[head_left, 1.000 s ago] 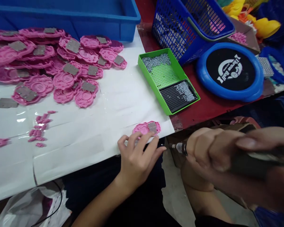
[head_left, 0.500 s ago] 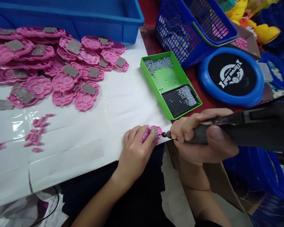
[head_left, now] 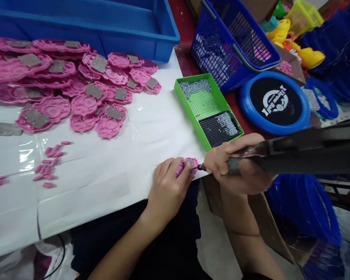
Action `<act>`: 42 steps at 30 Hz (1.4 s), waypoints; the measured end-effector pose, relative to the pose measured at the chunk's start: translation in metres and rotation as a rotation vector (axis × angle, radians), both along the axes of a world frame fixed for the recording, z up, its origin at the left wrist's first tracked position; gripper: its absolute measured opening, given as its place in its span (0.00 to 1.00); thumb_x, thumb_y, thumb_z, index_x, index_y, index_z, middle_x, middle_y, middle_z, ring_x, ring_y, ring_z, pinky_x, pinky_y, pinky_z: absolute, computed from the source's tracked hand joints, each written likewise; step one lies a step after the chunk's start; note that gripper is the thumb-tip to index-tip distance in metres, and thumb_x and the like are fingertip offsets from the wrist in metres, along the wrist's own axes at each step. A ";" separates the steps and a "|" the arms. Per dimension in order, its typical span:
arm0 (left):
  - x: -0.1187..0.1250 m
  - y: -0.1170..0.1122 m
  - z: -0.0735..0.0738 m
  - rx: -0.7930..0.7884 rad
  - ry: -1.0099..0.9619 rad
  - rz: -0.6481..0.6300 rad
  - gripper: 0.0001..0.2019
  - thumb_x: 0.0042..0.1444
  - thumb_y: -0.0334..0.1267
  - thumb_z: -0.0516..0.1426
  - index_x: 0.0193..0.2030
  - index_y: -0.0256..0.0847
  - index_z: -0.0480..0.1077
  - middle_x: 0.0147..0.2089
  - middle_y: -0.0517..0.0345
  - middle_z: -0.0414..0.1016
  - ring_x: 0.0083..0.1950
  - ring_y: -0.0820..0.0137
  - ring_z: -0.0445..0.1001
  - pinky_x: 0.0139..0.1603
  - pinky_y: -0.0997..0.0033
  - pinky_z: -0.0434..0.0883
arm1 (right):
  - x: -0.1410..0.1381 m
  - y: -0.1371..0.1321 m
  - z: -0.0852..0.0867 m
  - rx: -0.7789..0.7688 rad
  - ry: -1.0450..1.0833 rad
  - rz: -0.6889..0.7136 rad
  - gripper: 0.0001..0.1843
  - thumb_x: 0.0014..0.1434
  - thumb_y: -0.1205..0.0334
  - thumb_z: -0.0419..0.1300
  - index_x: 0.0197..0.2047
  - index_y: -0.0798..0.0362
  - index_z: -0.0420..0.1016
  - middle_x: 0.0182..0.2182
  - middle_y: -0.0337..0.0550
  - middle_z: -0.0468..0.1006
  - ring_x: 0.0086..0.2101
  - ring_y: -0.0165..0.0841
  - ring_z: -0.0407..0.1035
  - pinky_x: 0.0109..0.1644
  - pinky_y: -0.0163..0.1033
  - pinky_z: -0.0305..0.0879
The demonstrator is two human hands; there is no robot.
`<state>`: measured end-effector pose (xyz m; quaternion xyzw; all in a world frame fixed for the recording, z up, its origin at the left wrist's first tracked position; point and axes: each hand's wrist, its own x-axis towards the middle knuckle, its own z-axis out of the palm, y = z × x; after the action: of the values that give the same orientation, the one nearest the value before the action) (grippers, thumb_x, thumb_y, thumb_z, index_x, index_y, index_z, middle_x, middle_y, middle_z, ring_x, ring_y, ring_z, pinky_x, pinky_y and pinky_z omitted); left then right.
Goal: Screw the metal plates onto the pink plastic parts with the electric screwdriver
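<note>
left hand (head_left: 167, 186): fingers clamped on a pink plastic part (head_left: 188, 166), tilted at the near edge of the white table (head_left: 99, 186). right hand (head_left: 236, 165): fingers wrapped tight around a dark electric screwdriver (head_left: 294, 151), its tip touching the part. green screw tray (head_left: 208, 107) just behind; pile of pink parts (head_left: 76, 89) well apart; blue bin (head_left: 105, 23) beyond.

Right hand (head_left: 236, 165) with screwdriver (head_left: 294, 151) now at the pink part (head_left: 189, 166), left hand (head_left: 169, 186) clamped over it
</note>
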<state>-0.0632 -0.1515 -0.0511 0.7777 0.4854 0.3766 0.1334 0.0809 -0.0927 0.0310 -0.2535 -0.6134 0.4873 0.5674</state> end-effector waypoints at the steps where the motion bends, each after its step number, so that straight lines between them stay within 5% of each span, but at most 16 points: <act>1: 0.000 0.000 0.000 0.000 0.007 -0.001 0.10 0.67 0.35 0.61 0.53 0.39 0.74 0.53 0.46 0.79 0.52 0.57 0.74 0.50 0.57 0.71 | 0.004 -0.001 0.003 0.005 0.031 -0.027 0.06 0.63 0.56 0.61 0.40 0.47 0.76 0.15 0.30 0.63 0.12 0.28 0.56 0.14 0.37 0.59; 8: -0.002 0.000 -0.003 0.035 0.041 -0.015 0.12 0.66 0.34 0.62 0.55 0.37 0.74 0.55 0.43 0.78 0.53 0.54 0.74 0.51 0.55 0.70 | 0.021 0.031 0.016 0.081 0.152 -0.713 0.08 0.57 0.52 0.63 0.34 0.46 0.71 0.15 0.28 0.56 0.14 0.24 0.50 0.17 0.35 0.53; 13: -0.003 -0.001 -0.004 0.076 0.076 -0.008 0.13 0.66 0.34 0.61 0.55 0.35 0.75 0.56 0.41 0.78 0.54 0.53 0.74 0.53 0.53 0.69 | 0.024 0.074 0.002 0.028 0.133 -0.777 0.15 0.59 0.45 0.63 0.32 0.46 0.68 0.16 0.29 0.56 0.15 0.24 0.52 0.18 0.36 0.51; 19: -0.004 -0.001 -0.004 0.087 0.081 0.000 0.13 0.66 0.35 0.62 0.56 0.35 0.75 0.57 0.40 0.77 0.55 0.51 0.74 0.54 0.51 0.68 | 0.024 0.085 -0.001 0.058 0.279 -0.858 0.07 0.56 0.57 0.58 0.28 0.48 0.69 0.13 0.29 0.58 0.11 0.24 0.51 0.14 0.34 0.47; 24: -0.005 -0.001 -0.003 0.081 -0.001 -0.023 0.14 0.66 0.37 0.63 0.56 0.36 0.75 0.58 0.40 0.78 0.57 0.50 0.73 0.54 0.49 0.68 | 0.030 0.055 0.018 0.074 0.285 -0.799 0.06 0.56 0.59 0.59 0.30 0.50 0.71 0.14 0.29 0.58 0.13 0.23 0.54 0.16 0.33 0.53; 32: 0.005 -0.003 0.008 0.116 -0.330 -0.029 0.16 0.62 0.28 0.65 0.56 0.38 0.76 0.51 0.47 0.80 0.53 0.60 0.73 0.54 0.55 0.71 | 0.010 -0.023 0.042 0.049 0.217 -0.490 0.09 0.58 0.60 0.57 0.37 0.52 0.78 0.16 0.32 0.61 0.12 0.26 0.54 0.15 0.36 0.57; 37: 0.008 -0.006 0.008 0.135 -0.378 -0.036 0.12 0.61 0.25 0.65 0.50 0.41 0.78 0.43 0.55 0.82 0.47 0.63 0.72 0.49 0.57 0.69 | 0.012 -0.039 0.046 -0.058 0.159 -0.212 0.10 0.60 0.58 0.60 0.41 0.52 0.80 0.18 0.35 0.63 0.16 0.30 0.60 0.21 0.40 0.64; 42: 0.005 -0.010 0.009 0.096 -0.409 -0.037 0.08 0.61 0.27 0.66 0.46 0.42 0.78 0.41 0.57 0.82 0.46 0.64 0.70 0.48 0.57 0.67 | 0.013 -0.044 0.047 -0.066 0.136 -0.202 0.11 0.62 0.58 0.59 0.42 0.52 0.80 0.19 0.36 0.64 0.17 0.29 0.61 0.23 0.41 0.66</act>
<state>-0.0585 -0.1614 -0.0420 0.6992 0.4153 0.5469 0.1988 0.0936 -0.1370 0.0777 -0.2990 -0.5287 0.4635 0.6452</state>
